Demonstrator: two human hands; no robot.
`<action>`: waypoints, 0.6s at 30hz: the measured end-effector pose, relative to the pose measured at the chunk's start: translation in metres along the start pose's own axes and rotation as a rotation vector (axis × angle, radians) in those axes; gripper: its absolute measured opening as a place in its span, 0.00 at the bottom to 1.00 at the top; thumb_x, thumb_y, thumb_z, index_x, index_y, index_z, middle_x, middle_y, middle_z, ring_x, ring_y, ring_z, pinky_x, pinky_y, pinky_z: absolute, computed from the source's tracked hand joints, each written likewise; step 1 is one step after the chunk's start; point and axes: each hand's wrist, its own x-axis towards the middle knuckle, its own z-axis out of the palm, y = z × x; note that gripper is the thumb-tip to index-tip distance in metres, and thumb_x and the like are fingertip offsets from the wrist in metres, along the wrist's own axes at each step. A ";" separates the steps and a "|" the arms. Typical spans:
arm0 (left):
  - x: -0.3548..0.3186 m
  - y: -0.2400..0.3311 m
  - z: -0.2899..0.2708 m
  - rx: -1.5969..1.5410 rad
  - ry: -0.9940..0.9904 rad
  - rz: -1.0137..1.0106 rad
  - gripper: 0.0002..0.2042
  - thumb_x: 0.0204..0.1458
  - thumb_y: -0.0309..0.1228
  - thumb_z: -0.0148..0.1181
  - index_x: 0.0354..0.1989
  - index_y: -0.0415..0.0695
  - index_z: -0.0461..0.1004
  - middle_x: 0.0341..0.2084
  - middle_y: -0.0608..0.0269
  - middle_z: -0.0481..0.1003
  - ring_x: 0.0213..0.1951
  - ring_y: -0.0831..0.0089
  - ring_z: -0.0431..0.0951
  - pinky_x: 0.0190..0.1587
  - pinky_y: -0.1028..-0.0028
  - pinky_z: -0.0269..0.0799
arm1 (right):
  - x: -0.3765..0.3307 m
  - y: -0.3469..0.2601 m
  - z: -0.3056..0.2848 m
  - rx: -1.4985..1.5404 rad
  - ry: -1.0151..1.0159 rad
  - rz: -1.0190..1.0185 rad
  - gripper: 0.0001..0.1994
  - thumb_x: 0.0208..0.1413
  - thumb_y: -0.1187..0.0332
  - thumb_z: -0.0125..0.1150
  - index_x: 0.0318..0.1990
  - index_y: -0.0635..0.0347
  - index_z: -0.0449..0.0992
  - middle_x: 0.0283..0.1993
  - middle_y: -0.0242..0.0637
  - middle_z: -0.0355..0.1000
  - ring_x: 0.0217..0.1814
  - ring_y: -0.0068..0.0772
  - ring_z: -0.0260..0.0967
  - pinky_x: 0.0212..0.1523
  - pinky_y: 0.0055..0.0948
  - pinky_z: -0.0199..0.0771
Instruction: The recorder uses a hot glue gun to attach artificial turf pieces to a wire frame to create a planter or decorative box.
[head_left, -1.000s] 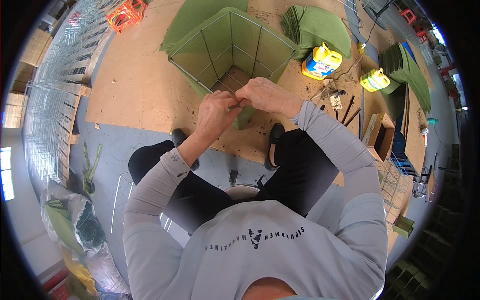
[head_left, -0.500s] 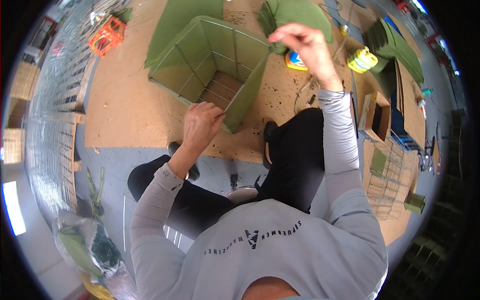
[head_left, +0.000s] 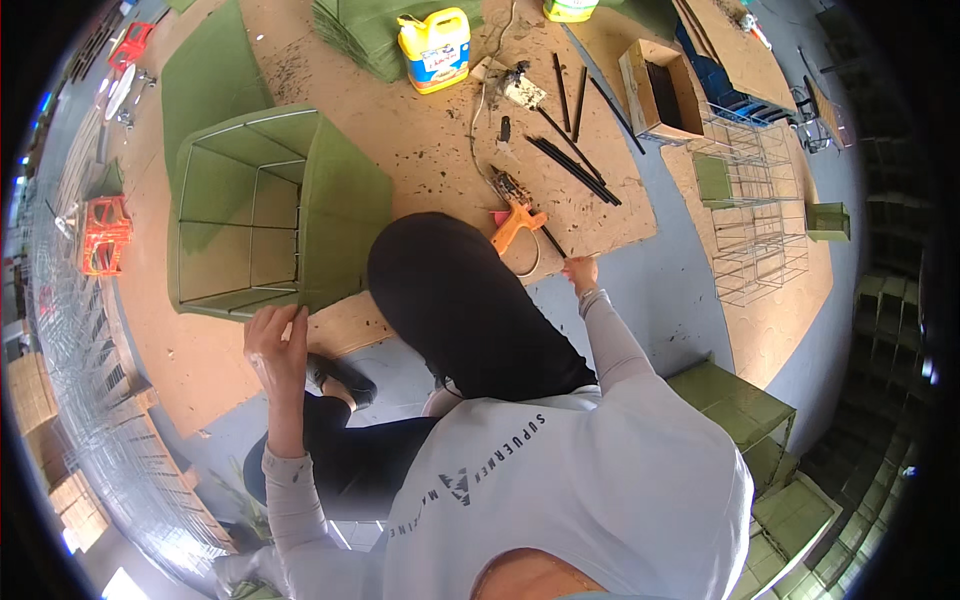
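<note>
A green fabric basket (head_left: 345,205) on a wire frame stands on the brown board to my left, its open side toward me. My left hand (head_left: 275,350) is closed, its fingers pinching the near corner of the basket's rim. Over on the right lies an orange glue gun (head_left: 517,228) with a cord, its tip end dark with residue. A thin black glue stick (head_left: 553,243) juts from its back. The fingers of my right hand (head_left: 581,273) are closed round the outer end of that stick. My knee hides part of the basket's lower right side.
Loose black glue sticks (head_left: 572,170) lie beyond the gun. Behind them are a yellow jug (head_left: 435,60) and green fabric sheets (head_left: 350,30). At right stand a wooden box (head_left: 660,90), wire frames (head_left: 750,225) and green baskets (head_left: 735,405). A red-orange crate (head_left: 105,235) is far left.
My view has turned right. My right hand has left the basket's far corner and come down to the glue stick in the gun. My left hand still grips the basket's rim.
</note>
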 end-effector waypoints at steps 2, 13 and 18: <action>-0.013 -0.008 -0.024 0.115 -0.006 -0.064 0.04 0.44 0.22 0.66 0.28 0.37 0.77 0.23 0.57 0.73 0.30 0.59 0.73 0.36 0.66 0.67 | -0.023 -0.094 0.015 0.847 -0.256 0.575 0.09 0.56 0.63 0.62 0.38 0.58 0.75 0.30 0.35 0.78 0.24 0.27 0.75 0.23 0.23 0.69; 0.008 0.008 0.005 -0.027 -0.002 -0.056 0.05 0.41 0.23 0.66 0.26 0.39 0.77 0.22 0.58 0.72 0.30 0.58 0.73 0.35 0.64 0.66 | 0.073 -0.130 0.064 0.799 0.071 0.375 0.39 0.38 0.64 0.80 0.60 0.54 0.67 0.51 0.39 0.72 0.44 0.34 0.75 0.42 0.33 0.77; -0.016 0.003 -0.022 0.091 0.076 -0.138 0.05 0.43 0.26 0.66 0.27 0.39 0.78 0.23 0.57 0.73 0.31 0.58 0.73 0.37 0.65 0.67 | 0.037 -0.202 0.043 1.451 -0.395 0.314 0.19 0.46 0.66 0.70 0.47 0.53 0.73 0.35 0.30 0.73 0.33 0.31 0.74 0.29 0.32 0.77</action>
